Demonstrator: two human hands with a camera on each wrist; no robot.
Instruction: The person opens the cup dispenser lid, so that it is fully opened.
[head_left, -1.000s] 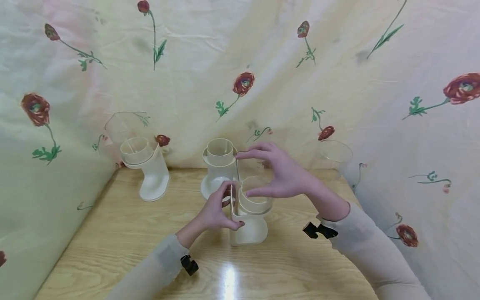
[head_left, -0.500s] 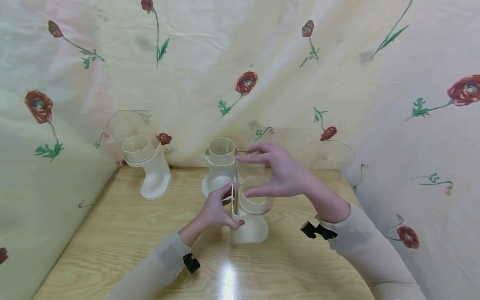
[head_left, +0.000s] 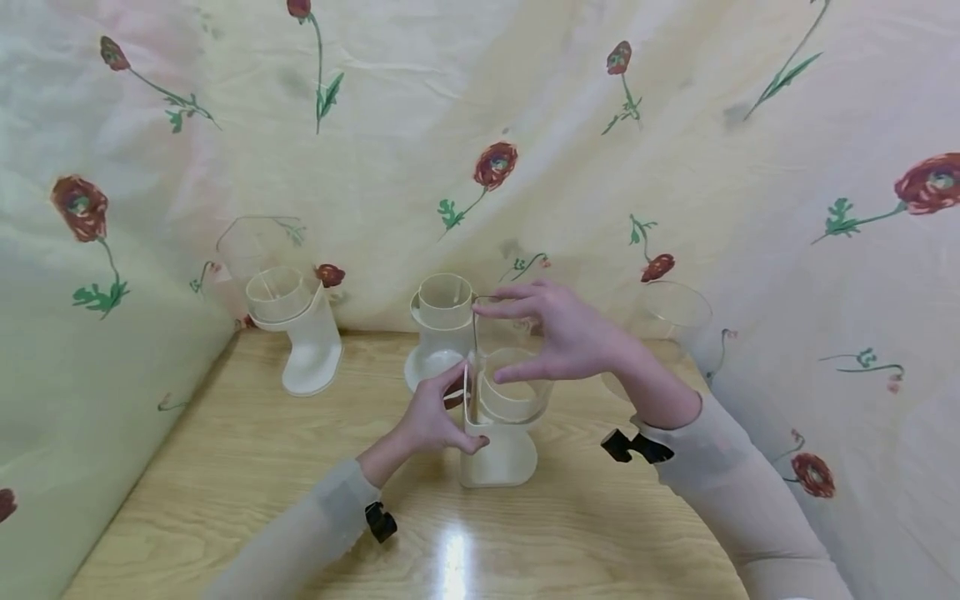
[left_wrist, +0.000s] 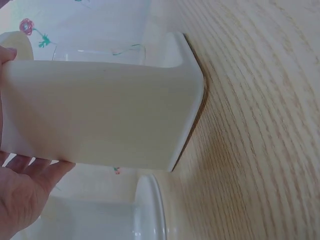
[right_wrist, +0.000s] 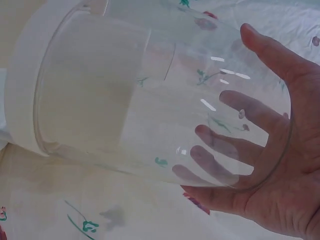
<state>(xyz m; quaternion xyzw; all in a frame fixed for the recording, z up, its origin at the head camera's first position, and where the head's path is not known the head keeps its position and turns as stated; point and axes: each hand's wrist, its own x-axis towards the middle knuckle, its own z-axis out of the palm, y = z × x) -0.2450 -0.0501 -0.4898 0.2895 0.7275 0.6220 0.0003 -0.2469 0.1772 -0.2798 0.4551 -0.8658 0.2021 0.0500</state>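
Observation:
A white stand (head_left: 501, 460) with a flat rounded foot stands upright near the table's middle. My left hand (head_left: 429, 419) grips its flat back wall from the left, thumb in front and fingers behind. That white wall (left_wrist: 100, 110) fills much of the left wrist view. A clear plastic container (right_wrist: 165, 110) sits in the stand's ring, around a translucent inner collar (right_wrist: 90, 85). My right hand (head_left: 566, 337) holds the container near its top edge from the right. In the right wrist view, thumb and fingers are spread around the clear wall.
Behind the held stand is another white stand (head_left: 437, 362) with an inner collar. A third white stand (head_left: 311, 362) with a clear container stands at the back left. A clear cylinder (head_left: 678, 322) stands at the back right. Floral cloth (head_left: 375, 167) hangs around the wooden table (head_left: 300, 492).
The right thumb has risen slightly along the clear container. Otherwise both hands keep almost the same places, and the head view has shifted a little.

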